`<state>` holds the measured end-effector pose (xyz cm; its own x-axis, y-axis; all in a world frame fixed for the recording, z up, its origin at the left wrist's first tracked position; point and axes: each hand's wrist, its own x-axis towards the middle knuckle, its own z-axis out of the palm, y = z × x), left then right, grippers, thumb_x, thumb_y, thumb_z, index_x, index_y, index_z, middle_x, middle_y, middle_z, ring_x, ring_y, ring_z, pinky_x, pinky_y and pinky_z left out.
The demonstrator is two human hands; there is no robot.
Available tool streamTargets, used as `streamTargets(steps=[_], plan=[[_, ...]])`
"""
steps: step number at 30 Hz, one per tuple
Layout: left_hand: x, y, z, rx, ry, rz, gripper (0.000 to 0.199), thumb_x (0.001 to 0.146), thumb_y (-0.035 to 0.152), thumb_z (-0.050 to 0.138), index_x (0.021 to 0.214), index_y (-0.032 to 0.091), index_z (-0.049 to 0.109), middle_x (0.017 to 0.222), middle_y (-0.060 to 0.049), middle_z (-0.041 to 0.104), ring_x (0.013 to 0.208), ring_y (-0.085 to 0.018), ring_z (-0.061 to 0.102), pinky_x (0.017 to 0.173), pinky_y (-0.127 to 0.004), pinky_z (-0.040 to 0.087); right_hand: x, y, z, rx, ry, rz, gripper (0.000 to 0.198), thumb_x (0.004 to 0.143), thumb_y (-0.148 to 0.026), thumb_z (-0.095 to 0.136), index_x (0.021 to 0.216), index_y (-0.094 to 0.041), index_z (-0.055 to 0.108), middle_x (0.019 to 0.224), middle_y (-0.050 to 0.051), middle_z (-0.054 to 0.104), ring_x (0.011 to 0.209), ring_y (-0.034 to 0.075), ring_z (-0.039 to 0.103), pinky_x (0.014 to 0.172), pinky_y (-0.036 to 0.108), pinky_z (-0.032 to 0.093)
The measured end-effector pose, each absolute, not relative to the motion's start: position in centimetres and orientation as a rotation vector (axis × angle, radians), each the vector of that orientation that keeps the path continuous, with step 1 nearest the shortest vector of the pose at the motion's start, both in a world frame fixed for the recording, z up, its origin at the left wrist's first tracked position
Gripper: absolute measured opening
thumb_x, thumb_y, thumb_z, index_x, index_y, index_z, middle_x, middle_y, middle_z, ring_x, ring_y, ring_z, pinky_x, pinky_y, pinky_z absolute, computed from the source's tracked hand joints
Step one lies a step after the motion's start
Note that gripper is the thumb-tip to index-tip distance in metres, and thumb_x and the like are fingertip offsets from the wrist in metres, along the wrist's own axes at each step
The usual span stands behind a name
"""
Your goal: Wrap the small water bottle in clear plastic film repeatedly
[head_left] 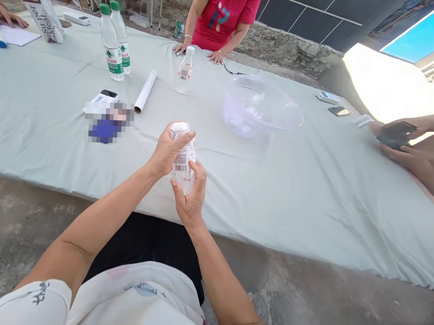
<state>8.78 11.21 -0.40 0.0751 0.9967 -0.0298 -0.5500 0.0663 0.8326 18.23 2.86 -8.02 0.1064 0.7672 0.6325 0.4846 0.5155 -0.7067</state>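
Both of my hands hold one clear plastic bottle (pixel 181 157) with a white cap and a printed label, above the near part of the table. My left hand (pixel 166 151) is wrapped round its upper part, the thumb lying across just below the cap. Lower down, my right hand (pixel 193 192) grips the bottle near its base, thumb on one side and fingers on the other. The bottle leans slightly. Farther off, a similar clear bottle (pixel 185 70) stands upright, and a translucent plastic basin (pixel 241 111) sits to its right with something clear inside.
Two green-capped water bottles (pixel 112 55), a white roll (pixel 146 91), a white device (pixel 103 99) and a tall box (pixel 42 13) are on the pale tablecloth (pixel 273 198). A person in a red shirt (pixel 226 17) leans on the far edge. At right, another person's hands hold a dark object (pixel 397 134).
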Motion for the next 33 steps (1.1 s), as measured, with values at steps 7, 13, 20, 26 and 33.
streamTargets(steps=[7, 13, 20, 26, 33], plan=[[9.3, 17.5, 1.6, 0.618, 0.672, 1.533, 0.028, 0.076, 0.03, 0.081, 0.09, 0.024, 0.057, 0.069, 0.003, 0.062, 0.07, -0.016, 0.068, 0.059, -0.025, 0.049, 20.3, 10.0, -6.3, -1.119, -1.393, 0.768, 0.058, 0.104, -0.051, 0.012, 0.156, -0.028, 0.016, 0.153, 0.015, 0.043, 0.138, 0.025, 0.051, 0.105, 0.049, 0.05], [12.1, 20.5, -2.1, 0.288, 0.663, 1.516, 0.044, 0.07, 0.052, 0.082, 0.076, 0.021, 0.052, 0.068, 0.004, 0.062, 0.055, -0.01, 0.058, 0.056, -0.024, 0.047, 19.2, 14.0, -7.3, -1.417, -0.995, 0.45, 0.059, 0.1, -0.048, 0.003, 0.117, -0.022, 0.054, 0.111, 0.015, 0.058, 0.114, 0.029, 0.061, 0.097, 0.05, 0.052], [12.5, 26.9, -5.6, 0.478, 0.722, 1.544, 0.044, 0.064, 0.045, 0.088, 0.082, 0.023, 0.055, 0.069, 0.003, 0.061, 0.061, -0.012, 0.06, 0.059, -0.024, 0.05, 24.8, 19.8, -7.8, -1.451, -1.645, 0.857, 0.064, 0.086, -0.061, 0.055, 0.136, -0.022, 0.047, 0.12, 0.011, 0.066, 0.107, 0.03, 0.065, 0.095, 0.049, 0.051], [12.3, 29.8, -6.2, 0.957, 0.682, 1.504, 0.057, 0.084, 0.064, 0.068, 0.131, 0.035, 0.054, 0.125, -0.003, 0.065, 0.116, -0.021, 0.064, 0.096, -0.034, 0.052, 26.4, 26.3, -6.3, -1.387, -1.678, 0.979, 0.067, 0.077, -0.046, 0.075, 0.135, -0.023, 0.049, 0.131, 0.009, 0.064, 0.117, 0.028, 0.063, 0.1, 0.047, 0.051], [11.9, 30.0, -9.1, 1.273, 0.969, 1.489, 0.064, 0.093, 0.062, 0.056, 0.148, 0.034, 0.041, 0.154, -0.01, 0.044, 0.141, -0.027, 0.045, 0.116, -0.04, 0.033, 25.4, 42.6, -7.9, -1.223, -1.379, 0.539, 0.057, 0.086, -0.035, 0.061, 0.135, -0.022, 0.034, 0.13, 0.011, 0.057, 0.116, 0.021, 0.063, 0.102, 0.047, 0.052]])
